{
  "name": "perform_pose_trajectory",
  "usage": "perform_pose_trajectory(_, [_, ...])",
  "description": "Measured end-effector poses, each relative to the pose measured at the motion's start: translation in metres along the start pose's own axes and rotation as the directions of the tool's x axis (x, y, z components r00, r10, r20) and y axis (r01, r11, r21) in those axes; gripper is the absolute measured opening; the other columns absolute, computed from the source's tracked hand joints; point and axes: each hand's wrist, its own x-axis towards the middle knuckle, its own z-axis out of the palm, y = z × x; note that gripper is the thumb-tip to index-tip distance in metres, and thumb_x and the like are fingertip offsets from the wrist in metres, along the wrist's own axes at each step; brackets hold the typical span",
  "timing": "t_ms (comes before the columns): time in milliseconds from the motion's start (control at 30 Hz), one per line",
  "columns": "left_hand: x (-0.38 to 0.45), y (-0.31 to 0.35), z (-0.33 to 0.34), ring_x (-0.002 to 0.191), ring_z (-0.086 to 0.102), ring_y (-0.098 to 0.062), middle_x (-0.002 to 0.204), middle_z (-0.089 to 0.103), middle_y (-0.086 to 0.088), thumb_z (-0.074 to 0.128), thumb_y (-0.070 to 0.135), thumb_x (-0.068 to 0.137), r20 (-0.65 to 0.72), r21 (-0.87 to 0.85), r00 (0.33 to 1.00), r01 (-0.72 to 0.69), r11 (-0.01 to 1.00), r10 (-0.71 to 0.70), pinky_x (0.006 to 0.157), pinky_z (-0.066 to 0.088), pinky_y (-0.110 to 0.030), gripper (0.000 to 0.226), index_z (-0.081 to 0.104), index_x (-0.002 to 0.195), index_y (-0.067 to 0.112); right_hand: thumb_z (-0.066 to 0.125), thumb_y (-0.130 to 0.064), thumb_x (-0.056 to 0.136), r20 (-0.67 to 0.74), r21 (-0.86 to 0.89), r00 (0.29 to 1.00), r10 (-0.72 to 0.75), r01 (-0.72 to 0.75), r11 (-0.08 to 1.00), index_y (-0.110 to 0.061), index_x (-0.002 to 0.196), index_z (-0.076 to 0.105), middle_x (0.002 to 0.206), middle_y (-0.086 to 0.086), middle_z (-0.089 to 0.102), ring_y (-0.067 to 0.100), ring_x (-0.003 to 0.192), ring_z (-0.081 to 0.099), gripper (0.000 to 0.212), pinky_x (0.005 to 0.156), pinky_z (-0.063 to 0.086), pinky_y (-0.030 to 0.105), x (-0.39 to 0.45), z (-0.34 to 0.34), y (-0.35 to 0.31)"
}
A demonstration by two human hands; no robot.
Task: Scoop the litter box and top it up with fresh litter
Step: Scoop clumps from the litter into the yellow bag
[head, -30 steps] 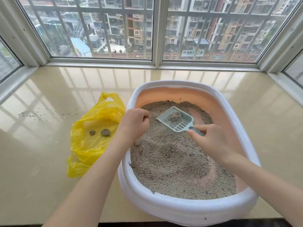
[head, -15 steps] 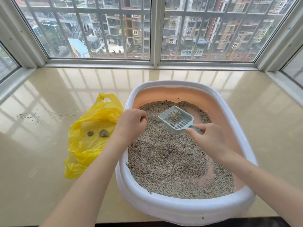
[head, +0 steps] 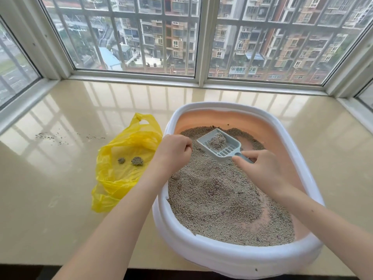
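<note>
From my remote seat I see a glossy beige stone window ledge (head: 60,199) running below a barred window (head: 201,37) that looks out on apartment blocks. On its right half sits the oval white-rimmed plastic litter box with a peach inner wall (head: 238,257), filled with grey granular litter (head: 218,203) that thins to bare floor along the right side. Just left of the box, touching its wall, lies a crumpled yellow plastic bag (head: 121,178), spread open with two grey clumps (head: 137,161) on it. Farther left, loose grains (head: 50,136) are scattered on the ledge. Over the far part of the litter, the right hand (head: 264,170) grips the handle of a pale blue slotted plastic scoop (head: 220,146) that carries one grey clump (head: 217,142). The left hand (head: 171,150) is a clenched fist at the box's left rim; whether it holds the rim I cannot tell.
</note>
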Motion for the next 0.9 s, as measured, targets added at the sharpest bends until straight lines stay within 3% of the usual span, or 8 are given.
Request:
perform_pose_trajectory(167, [-0.007, 0.001, -0.008, 0.097, 0.062, -0.023, 0.094, 0.070, -0.002, 0.043, 0.022, 0.080, 0.066, 0.077, 0.993, -0.101, 0.992, 0.096, 0.089, 0.043, -0.035, 0.033, 0.073, 0.093, 0.015, 0.062, -0.038, 0.089, 0.005, -0.028, 0.998, -0.066, 0.066, 0.997, -0.019, 0.084, 0.077, 0.043, -0.007, 0.037, 0.009, 0.043, 0.027, 0.024, 0.046, 0.020, 0.026, 0.011, -0.009, -0.033])
perform_pose_trajectory(267, [-0.020, 0.004, -0.008, 0.138, 0.033, -0.019, 0.134, 0.055, 0.005, 0.051, 0.031, 0.087, 0.179, 0.211, 0.976, -0.164, 0.964, 0.126, 0.117, 0.013, -0.044, 0.043, 0.057, 0.129, 0.026, 0.064, -0.038, 0.088, 0.024, -0.006, 0.991, -0.132, 0.132, 0.991, -0.029, 0.085, 0.077, 0.042, -0.010, 0.040, 0.006, 0.043, 0.027, 0.016, 0.045, 0.021, 0.023, 0.021, -0.010, -0.060])
perform_pose_trajectory(333, [-0.033, 0.007, -0.009, 0.147, 0.012, -0.017, 0.148, 0.039, 0.012, 0.050, 0.037, 0.088, 0.200, 0.208, 0.970, -0.177, 0.962, 0.135, 0.119, -0.004, -0.048, 0.054, 0.042, 0.141, 0.033, 0.066, -0.039, 0.087, 0.034, 0.004, 0.983, -0.182, 0.182, 0.983, -0.032, 0.085, 0.077, 0.044, -0.011, 0.041, 0.007, 0.045, 0.028, 0.014, 0.049, 0.023, 0.028, 0.027, -0.007, -0.078])
perform_pose_trajectory(433, [-0.056, 0.008, -0.011, 0.149, 0.003, -0.016, 0.153, 0.033, 0.014, 0.043, 0.046, 0.089, 0.218, 0.172, 0.964, -0.193, 0.966, 0.153, 0.118, -0.010, -0.047, 0.057, 0.035, 0.145, 0.039, 0.068, -0.035, 0.086, 0.099, 0.037, 0.964, -0.247, 0.244, 0.969, -0.025, 0.083, 0.078, 0.050, 0.001, 0.047, 0.007, 0.046, 0.028, 0.014, 0.045, 0.021, 0.024, 0.035, 0.003, -0.102])
perform_pose_trajectory(567, [-0.079, -0.001, -0.011, 0.142, 0.027, -0.015, 0.131, 0.058, 0.011, 0.045, 0.046, 0.091, 0.186, 0.069, 0.953, -0.257, 0.964, 0.240, 0.119, -0.004, -0.044, 0.043, 0.053, 0.132, 0.035, 0.071, -0.031, 0.084, 0.222, 0.046, 0.926, -0.305, 0.303, 0.952, -0.013, 0.084, 0.079, 0.051, 0.008, 0.047, 0.007, 0.048, 0.030, 0.020, 0.047, 0.023, 0.024, 0.039, 0.026, -0.123])
perform_pose_trajectory(667, [-0.085, -0.007, -0.013, 0.099, 0.056, -0.014, 0.070, 0.059, 0.006, 0.036, 0.044, 0.087, 0.146, 0.058, 0.955, -0.270, 0.961, 0.260, 0.119, 0.004, -0.043, 0.042, 0.073, 0.087, 0.025, 0.070, -0.030, 0.084, 0.330, -0.007, 0.894, -0.303, 0.323, 0.946, 0.000, 0.078, 0.074, 0.052, 0.003, 0.036, 0.007, 0.045, 0.024, 0.030, 0.043, 0.020, 0.019, 0.045, 0.048, -0.132])
perform_pose_trajectory(733, [-0.083, -0.007, -0.012, 0.073, 0.045, -0.016, 0.053, 0.045, 0.002, 0.033, 0.038, 0.088, 0.143, 0.090, 0.957, -0.266, 0.960, 0.252, 0.118, 0.006, -0.042, 0.049, 0.068, 0.063, 0.015, 0.069, -0.029, 0.083, 0.385, -0.089, 0.877, -0.286, 0.344, 0.935, 0.007, 0.071, 0.065, 0.053, 0.003, 0.031, 0.009, 0.048, 0.023, 0.038, 0.046, 0.019, 0.025, 0.051, 0.062, -0.137])
perform_pose_trajectory(900, [-0.082, -0.007, -0.009, 0.064, 0.031, -0.017, 0.049, 0.037, -0.002, 0.034, 0.029, 0.087, 0.109, 0.069, 0.963, -0.254, 0.965, 0.246, 0.119, 0.008, -0.042, 0.049, 0.066, 0.058, 0.008, 0.066, -0.026, 0.079, 0.455, -0.249, 0.839, -0.298, 0.441, 0.862, -0.016, 0.048, 0.030, 0.051, -0.001, 0.017, 0.012, 0.052, 0.016, 0.048, 0.052, 0.016, 0.031, 0.065, 0.097, -0.152])
